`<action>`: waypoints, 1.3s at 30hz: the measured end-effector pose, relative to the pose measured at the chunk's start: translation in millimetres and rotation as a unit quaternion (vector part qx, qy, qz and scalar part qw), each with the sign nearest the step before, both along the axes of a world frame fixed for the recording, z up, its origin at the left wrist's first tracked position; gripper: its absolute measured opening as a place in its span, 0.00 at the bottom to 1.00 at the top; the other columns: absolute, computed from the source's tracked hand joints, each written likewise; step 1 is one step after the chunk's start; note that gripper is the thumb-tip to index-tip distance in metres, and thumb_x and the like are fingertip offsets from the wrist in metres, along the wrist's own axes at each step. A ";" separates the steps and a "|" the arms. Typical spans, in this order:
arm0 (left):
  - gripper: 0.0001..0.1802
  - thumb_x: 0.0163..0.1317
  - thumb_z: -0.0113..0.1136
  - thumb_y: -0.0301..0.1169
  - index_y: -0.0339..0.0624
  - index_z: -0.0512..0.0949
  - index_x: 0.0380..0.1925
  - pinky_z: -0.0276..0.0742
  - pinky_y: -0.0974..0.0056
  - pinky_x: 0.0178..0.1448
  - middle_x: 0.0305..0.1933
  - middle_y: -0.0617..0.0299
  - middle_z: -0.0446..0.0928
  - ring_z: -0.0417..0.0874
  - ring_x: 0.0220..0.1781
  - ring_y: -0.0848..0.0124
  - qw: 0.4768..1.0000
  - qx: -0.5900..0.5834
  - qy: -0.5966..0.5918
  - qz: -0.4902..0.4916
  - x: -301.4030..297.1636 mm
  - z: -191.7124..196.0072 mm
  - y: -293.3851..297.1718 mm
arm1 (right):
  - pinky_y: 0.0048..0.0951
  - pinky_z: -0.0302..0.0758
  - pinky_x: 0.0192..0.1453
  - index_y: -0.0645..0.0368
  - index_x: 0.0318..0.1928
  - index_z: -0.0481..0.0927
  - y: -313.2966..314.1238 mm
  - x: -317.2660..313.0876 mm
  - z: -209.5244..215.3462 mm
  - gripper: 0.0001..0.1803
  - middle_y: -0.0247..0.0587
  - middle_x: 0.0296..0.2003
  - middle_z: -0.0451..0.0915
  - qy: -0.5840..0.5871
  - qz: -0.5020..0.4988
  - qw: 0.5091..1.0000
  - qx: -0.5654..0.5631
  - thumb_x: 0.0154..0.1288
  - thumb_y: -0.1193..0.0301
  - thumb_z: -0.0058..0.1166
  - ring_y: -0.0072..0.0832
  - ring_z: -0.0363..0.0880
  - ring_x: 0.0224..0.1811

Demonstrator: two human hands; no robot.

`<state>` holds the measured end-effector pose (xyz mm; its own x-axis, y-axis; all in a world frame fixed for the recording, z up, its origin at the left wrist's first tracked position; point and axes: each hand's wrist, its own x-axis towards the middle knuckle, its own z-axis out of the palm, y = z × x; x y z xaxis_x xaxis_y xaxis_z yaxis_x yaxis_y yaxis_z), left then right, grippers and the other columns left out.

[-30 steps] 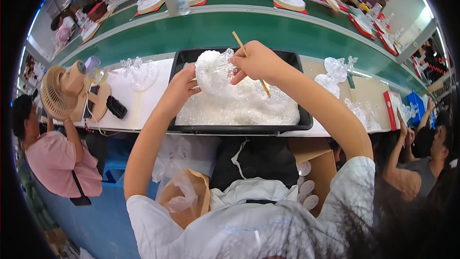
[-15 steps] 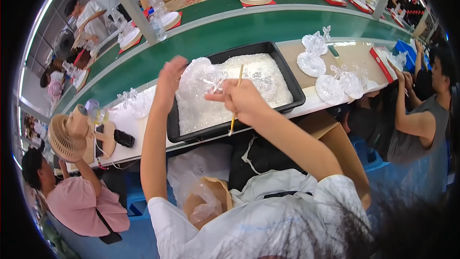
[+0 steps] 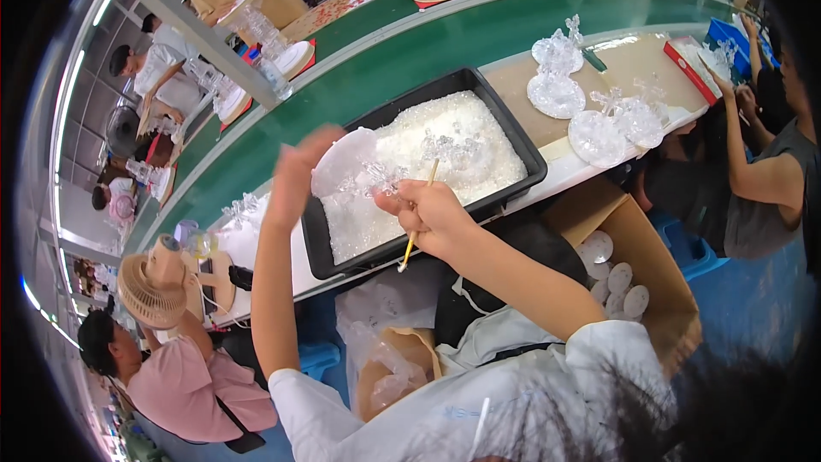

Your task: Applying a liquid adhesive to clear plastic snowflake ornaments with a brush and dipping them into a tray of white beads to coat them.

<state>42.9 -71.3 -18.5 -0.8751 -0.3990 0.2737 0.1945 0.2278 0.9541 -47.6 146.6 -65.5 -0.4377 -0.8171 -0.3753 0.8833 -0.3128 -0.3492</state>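
A white round disc (image 3: 344,156) with a clear plastic figure (image 3: 376,178) on it is tilted above a black tray (image 3: 537,173) of white glittery granules (image 3: 466,115). My right hand (image 3: 434,216) is closed, pinching the clear figure by its near end. A thin yellow stick (image 3: 410,244) with a whitish tip is also in its grip, slanting down over the tray's near edge. My left hand (image 3: 299,173) is raised beside the disc's left edge. Motion smears its fingers, and I cannot tell whether they touch the disc. More clear pieces (image 3: 453,147) lie on the granules.
Finished-looking discs with clear figures (image 3: 599,137) stand right of the tray. An open cardboard box (image 3: 663,291) holding white round pieces (image 3: 617,278) is below. A green conveyor (image 3: 376,60) runs behind. A beige fan (image 3: 154,287) and a seated person (image 3: 188,359) are at left; another person sits right.
The disc and figure have turned, showing the disc's plain face more. My left hand remains in motion at its left. The view has shifted, bringing the box's white pieces into sight.
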 end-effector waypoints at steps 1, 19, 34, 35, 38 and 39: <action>0.39 0.77 0.23 0.57 0.36 0.62 0.71 0.55 0.55 0.78 0.74 0.50 0.64 0.65 0.74 0.59 0.992 -0.052 -0.112 -0.021 3.8 0.4 1.2 | 0.20 0.51 0.14 0.67 0.34 0.69 1.7 -2.1 -2.2 0.06 0.67 0.46 0.78 0.006 0.020 1.000 -0.012 0.71 0.79 0.41 0.21 0.77 0.29; 0.34 0.79 0.30 0.51 0.38 0.63 0.71 0.51 0.59 0.79 0.74 0.58 0.63 0.59 0.77 0.64 0.990 -0.011 -0.138 -0.025 5.9 12.1 -14.4 | 0.15 0.55 0.17 0.62 0.37 0.70 3.8 1.0 13.4 0.05 0.61 0.44 0.82 0.004 0.049 0.999 0.022 0.73 0.75 0.43 0.13 0.58 0.15; 0.25 0.72 0.44 0.29 0.36 0.67 0.68 0.47 0.61 0.79 0.75 0.51 0.62 0.57 0.79 0.60 0.987 0.128 0.076 -0.057 -9.5 9.8 2.7 | 0.16 0.55 0.16 0.70 0.54 0.73 18.3 -6.0 -1.2 0.14 0.52 0.36 0.82 0.131 0.070 0.988 -0.027 0.78 0.72 0.42 0.16 0.71 0.19; 0.26 0.73 0.42 0.32 0.36 0.64 0.70 0.46 0.60 0.80 0.76 0.50 0.60 0.55 0.80 0.60 0.987 -0.147 -0.051 -0.046 -3.3 17.9 0.7 | 0.16 0.54 0.16 0.70 0.55 0.73 18.2 -7.0 -2.6 0.15 0.52 0.35 0.82 0.134 0.068 0.988 -0.023 0.78 0.72 0.42 0.15 0.68 0.16; 0.31 0.76 0.36 0.42 0.38 0.57 0.74 0.44 0.60 0.81 0.79 0.51 0.53 0.52 0.81 0.61 0.873 -0.447 -0.186 -0.054 6.7 15.1 1.8 | 0.16 0.54 0.16 0.70 0.53 0.74 18.5 -11.6 1.7 0.15 0.52 0.34 0.82 0.147 0.099 0.982 -0.063 0.77 0.71 0.42 0.14 0.64 0.15; 0.31 0.76 0.36 0.42 0.38 0.57 0.74 0.44 0.60 0.81 0.79 0.51 0.53 0.52 0.81 0.61 0.874 -0.446 -0.185 -0.055 7.4 13.0 -0.2 | 0.16 0.53 0.16 0.71 0.52 0.75 13.3 -12.0 3.3 0.15 0.53 0.35 0.82 0.157 0.070 0.984 -0.044 0.77 0.71 0.43 0.14 0.63 0.14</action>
<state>50.3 -71.4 -5.5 -0.9891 -0.0798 0.1236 -0.0226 0.9125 0.4085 -59.6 160.0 -62.2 -0.4016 -0.9010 -0.1641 0.7728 -0.2372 -0.5887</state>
